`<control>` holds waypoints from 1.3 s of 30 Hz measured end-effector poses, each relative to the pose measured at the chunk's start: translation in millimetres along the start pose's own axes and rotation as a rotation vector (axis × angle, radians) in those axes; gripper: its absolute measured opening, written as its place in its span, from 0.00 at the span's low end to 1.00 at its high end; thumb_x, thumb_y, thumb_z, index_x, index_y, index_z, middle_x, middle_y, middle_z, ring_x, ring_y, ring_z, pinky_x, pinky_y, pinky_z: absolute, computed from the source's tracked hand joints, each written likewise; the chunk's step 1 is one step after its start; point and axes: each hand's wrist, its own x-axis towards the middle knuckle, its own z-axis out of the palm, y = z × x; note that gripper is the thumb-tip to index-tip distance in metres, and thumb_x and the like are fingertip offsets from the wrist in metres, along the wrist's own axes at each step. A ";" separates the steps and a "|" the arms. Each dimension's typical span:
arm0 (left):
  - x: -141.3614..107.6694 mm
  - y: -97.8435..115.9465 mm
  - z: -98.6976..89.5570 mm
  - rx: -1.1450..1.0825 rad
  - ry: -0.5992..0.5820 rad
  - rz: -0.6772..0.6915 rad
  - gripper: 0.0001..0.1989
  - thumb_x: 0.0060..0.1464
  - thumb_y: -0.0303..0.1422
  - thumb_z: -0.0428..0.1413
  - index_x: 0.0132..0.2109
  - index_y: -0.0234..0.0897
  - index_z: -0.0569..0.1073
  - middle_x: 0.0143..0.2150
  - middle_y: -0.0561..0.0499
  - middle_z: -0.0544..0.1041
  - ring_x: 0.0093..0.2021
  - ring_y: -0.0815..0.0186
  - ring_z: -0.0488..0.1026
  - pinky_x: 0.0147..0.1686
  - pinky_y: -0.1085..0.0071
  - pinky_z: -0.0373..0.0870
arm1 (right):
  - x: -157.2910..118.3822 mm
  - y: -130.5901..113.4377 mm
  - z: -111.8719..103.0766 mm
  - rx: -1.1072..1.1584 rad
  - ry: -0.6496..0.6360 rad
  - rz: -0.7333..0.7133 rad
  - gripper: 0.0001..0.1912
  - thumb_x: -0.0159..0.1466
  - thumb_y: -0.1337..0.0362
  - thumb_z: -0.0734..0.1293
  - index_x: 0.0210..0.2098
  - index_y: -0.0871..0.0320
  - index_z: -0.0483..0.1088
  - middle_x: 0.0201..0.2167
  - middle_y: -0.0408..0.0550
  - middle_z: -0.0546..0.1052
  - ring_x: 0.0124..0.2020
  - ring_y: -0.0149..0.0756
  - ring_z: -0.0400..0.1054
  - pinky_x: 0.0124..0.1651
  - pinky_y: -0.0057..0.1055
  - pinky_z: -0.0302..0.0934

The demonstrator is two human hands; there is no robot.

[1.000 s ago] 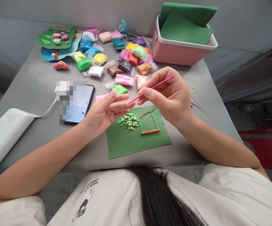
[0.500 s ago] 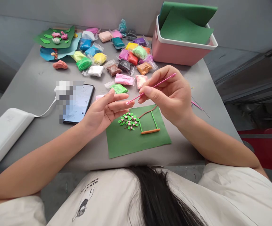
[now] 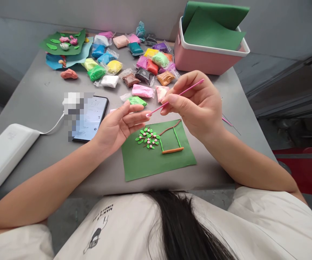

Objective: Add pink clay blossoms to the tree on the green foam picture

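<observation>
My right hand [image 3: 196, 103] pinches a thin pink stick [image 3: 184, 92] between thumb and fingers. Its lower tip touches a small pale clay bit [image 3: 148, 115] on a fingertip of my left hand [image 3: 118, 128], which is held palm up with the fingers stretched out. Below the hands lies a green sheet [image 3: 145, 166] on the table. It bears a cluster of green clay leaves [image 3: 146, 139] with pale pink dots, a brown clay branch [image 3: 169, 127], and an orange-brown bar [image 3: 172, 150] hanging from two green strips.
Several bagged clay packs [image 3: 109, 81] lie at the back, beside a pink box [image 3: 204, 59] with green sheets. To the left are a phone [image 3: 91, 119], a white power bank [image 3: 12, 151] and clay pictures [image 3: 50, 61]. Thin tools [image 3: 227, 121] lie right.
My right hand has tilted slightly, and the stick's upper end has moved a little right and up. My left fingertips have risen slightly. The phone screen shows a different picture.
</observation>
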 end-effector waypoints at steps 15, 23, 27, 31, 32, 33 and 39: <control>-0.6 -1.4 1.2 0.081 0.080 0.124 0.09 0.61 0.39 0.63 0.40 0.38 0.75 0.41 0.50 0.86 0.43 0.65 0.83 0.46 0.68 0.78 | -3.2 48.4 -24.9 0.067 -0.008 0.325 0.25 0.54 0.58 0.82 0.42 0.53 0.65 0.27 0.36 0.81 0.28 0.32 0.80 0.38 0.34 0.79; -3.1 -3.5 -0.1 0.247 0.015 0.175 0.12 0.62 0.42 0.64 0.43 0.39 0.74 0.41 0.50 0.85 0.44 0.62 0.84 0.50 0.64 0.78 | -5.1 60.4 -23.4 0.075 -0.014 0.409 0.31 0.49 0.52 0.86 0.40 0.53 0.66 0.29 0.38 0.83 0.31 0.33 0.82 0.43 0.33 0.80; -7.2 -4.0 -1.3 0.516 0.035 0.275 0.12 0.65 0.44 0.61 0.45 0.40 0.73 0.44 0.49 0.85 0.43 0.60 0.84 0.40 0.67 0.75 | -6.6 60.8 -19.3 0.060 -0.021 0.430 0.31 0.49 0.50 0.86 0.39 0.52 0.67 0.28 0.38 0.83 0.32 0.35 0.83 0.45 0.36 0.80; -11.2 -4.1 -3.2 0.670 0.083 0.334 0.11 0.66 0.42 0.59 0.48 0.40 0.74 0.46 0.49 0.84 0.39 0.62 0.83 0.39 0.67 0.73 | -7.9 61.9 -16.7 0.050 -0.025 0.435 0.31 0.48 0.48 0.86 0.38 0.52 0.67 0.28 0.38 0.83 0.33 0.36 0.83 0.45 0.37 0.81; -11.8 -4.2 -3.6 0.689 0.085 0.335 0.11 0.66 0.42 0.59 0.48 0.40 0.73 0.46 0.49 0.84 0.39 0.61 0.83 0.39 0.67 0.73 | -8.1 62.3 -16.5 0.048 -0.027 0.434 0.31 0.48 0.48 0.86 0.38 0.52 0.67 0.28 0.38 0.83 0.33 0.36 0.83 0.45 0.37 0.81; -12.1 -4.5 -3.9 0.708 0.080 0.333 0.12 0.67 0.43 0.59 0.49 0.40 0.73 0.47 0.49 0.83 0.39 0.60 0.84 0.39 0.66 0.73 | -8.3 62.6 -16.3 0.046 -0.030 0.431 0.31 0.48 0.48 0.86 0.38 0.51 0.67 0.28 0.38 0.82 0.33 0.37 0.83 0.45 0.36 0.81; -11.1 -6.2 -3.8 0.714 0.035 0.294 0.12 0.67 0.44 0.59 0.47 0.41 0.72 0.48 0.47 0.83 0.41 0.59 0.83 0.38 0.66 0.71 | -9.3 63.5 -16.0 0.009 -0.046 0.421 0.31 0.49 0.47 0.85 0.38 0.50 0.66 0.27 0.38 0.81 0.33 0.39 0.83 0.46 0.39 0.82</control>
